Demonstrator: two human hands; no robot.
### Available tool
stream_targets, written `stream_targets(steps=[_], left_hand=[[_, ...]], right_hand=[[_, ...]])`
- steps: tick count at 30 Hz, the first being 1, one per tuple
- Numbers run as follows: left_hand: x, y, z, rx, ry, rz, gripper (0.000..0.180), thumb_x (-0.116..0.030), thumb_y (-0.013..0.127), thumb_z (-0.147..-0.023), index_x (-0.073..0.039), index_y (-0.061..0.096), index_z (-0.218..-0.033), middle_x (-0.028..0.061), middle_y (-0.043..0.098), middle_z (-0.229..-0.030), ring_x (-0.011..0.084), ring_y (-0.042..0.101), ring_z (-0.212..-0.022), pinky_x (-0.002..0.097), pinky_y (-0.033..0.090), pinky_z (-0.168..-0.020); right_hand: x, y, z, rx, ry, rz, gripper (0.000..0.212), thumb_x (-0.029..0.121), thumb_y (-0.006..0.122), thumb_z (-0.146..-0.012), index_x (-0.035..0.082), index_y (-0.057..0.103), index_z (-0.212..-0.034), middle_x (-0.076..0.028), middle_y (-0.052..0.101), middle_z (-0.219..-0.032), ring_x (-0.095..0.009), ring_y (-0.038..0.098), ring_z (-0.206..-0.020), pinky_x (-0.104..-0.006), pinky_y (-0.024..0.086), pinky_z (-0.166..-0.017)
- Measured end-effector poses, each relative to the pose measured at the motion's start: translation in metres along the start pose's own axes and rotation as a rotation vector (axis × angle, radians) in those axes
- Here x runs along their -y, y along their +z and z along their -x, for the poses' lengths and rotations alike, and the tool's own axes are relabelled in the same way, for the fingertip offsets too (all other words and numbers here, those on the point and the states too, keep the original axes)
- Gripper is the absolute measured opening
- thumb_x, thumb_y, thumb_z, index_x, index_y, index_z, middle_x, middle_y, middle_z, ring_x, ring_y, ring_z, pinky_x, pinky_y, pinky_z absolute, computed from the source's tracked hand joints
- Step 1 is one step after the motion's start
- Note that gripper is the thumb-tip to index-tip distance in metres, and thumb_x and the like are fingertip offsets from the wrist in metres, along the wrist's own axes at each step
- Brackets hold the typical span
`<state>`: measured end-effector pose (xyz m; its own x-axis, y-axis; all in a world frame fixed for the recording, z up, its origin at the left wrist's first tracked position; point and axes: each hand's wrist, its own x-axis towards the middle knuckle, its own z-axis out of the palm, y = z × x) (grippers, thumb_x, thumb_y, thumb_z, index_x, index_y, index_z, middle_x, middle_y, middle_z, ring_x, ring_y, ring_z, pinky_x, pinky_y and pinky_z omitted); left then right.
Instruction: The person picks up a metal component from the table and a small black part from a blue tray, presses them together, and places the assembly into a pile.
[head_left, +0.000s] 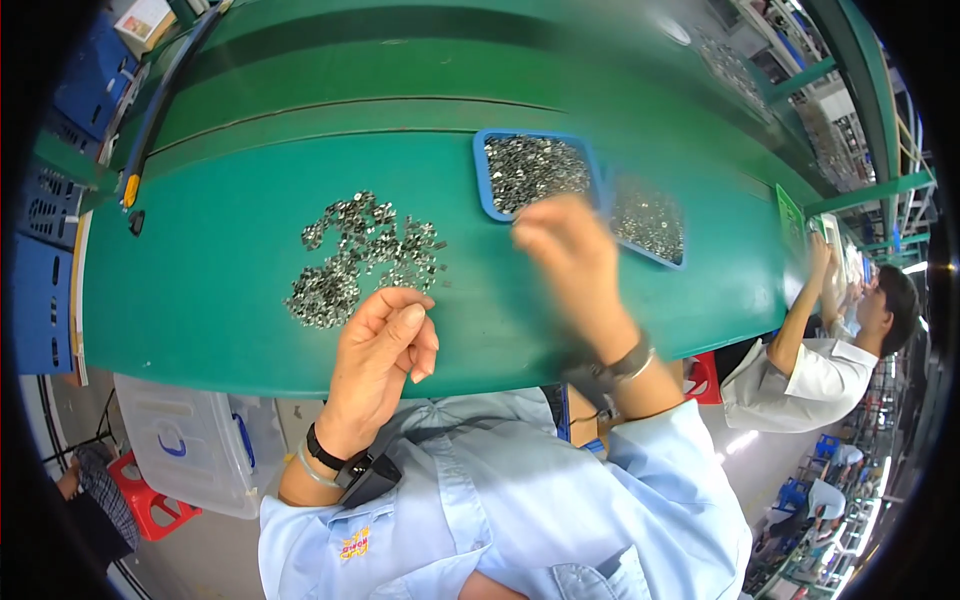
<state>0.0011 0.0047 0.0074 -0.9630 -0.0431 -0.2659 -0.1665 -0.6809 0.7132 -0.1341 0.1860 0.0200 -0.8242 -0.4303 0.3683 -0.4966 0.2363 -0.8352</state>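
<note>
Bare left hand (376, 350) pinches narrowly, contents unclear, with small silvery metal pieces (345, 270) at its eleven o'clock; blurred right hand (578, 255), grip indiscernible, hovers at the blue rectangular plastic tray's (482, 172) six o'clock; light fingertips probably prevent scattering

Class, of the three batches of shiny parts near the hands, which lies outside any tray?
The leftmost batch, beyond the left hand: it lies spread on the green table, while the others sit in blue trays.

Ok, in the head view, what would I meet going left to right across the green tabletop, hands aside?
Small black object → loose pile of metal parts → parts-filled blue tray → second blue tray.
</note>
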Motion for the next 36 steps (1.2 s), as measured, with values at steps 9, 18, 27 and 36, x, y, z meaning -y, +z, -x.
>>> stream_targets(steps=[9,18,27,36], left_hand=[[0.001,-0.022,0.006,-0.077,0.024,0.003,0.014,-0.015,0.054,-0.093,-0.003,0.055,-0.100,0.0044,0.058,-0.072,0.0099,0.051,-0.055,0.0222,0.039,-0.046],[0.002,-0.026,0.007,-0.084,0.012,-0.004,0.014,-0.014,0.054,-0.093,-0.003,0.055,-0.100,0.0044,0.058,-0.071,0.0098,0.051,-0.055,0.0223,0.039,-0.046],[-0.002,-0.007,-0.002,-0.062,-0.076,-0.071,0.017,-0.015,0.054,-0.093,-0.002,0.055,-0.104,0.0042,0.058,-0.072,0.0090,0.051,-0.055,0.0217,0.039,-0.047],[0.007,-0.004,-0.009,0.082,-0.099,0.120,0.018,-0.016,0.053,-0.094,-0.002,0.056,-0.106,0.0048,0.057,-0.072,0.0095,0.049,-0.053,0.0219,0.037,-0.046]], right_hand=[[-0.031,-0.025,-0.028,-0.005,-0.067,0.461,0.014,0.007,0.063,-0.081,0.003,0.063,-0.095,-0.010,0.062,-0.090,-0.024,0.060,-0.084,-0.0323,0.048,-0.074],[-0.016,0.037,-0.002,0.385,-0.221,0.431,0.014,0.010,0.068,-0.076,0.006,0.063,-0.088,-0.008,0.059,-0.085,-0.027,0.058,-0.081,-0.0343,0.048,-0.069],[0.007,0.031,-0.001,0.374,-0.280,0.189,0.018,0.009,0.071,-0.072,0.007,0.064,-0.089,-0.007,0.059,-0.085,-0.025,0.058,-0.080,-0.0343,0.047,-0.067],[0.022,0.034,0.018,0.315,-0.233,0.055,0.023,0.007,0.072,-0.072,0.007,0.063,-0.093,-0.005,0.061,-0.086,-0.024,0.058,-0.081,-0.0341,0.047,-0.069]])
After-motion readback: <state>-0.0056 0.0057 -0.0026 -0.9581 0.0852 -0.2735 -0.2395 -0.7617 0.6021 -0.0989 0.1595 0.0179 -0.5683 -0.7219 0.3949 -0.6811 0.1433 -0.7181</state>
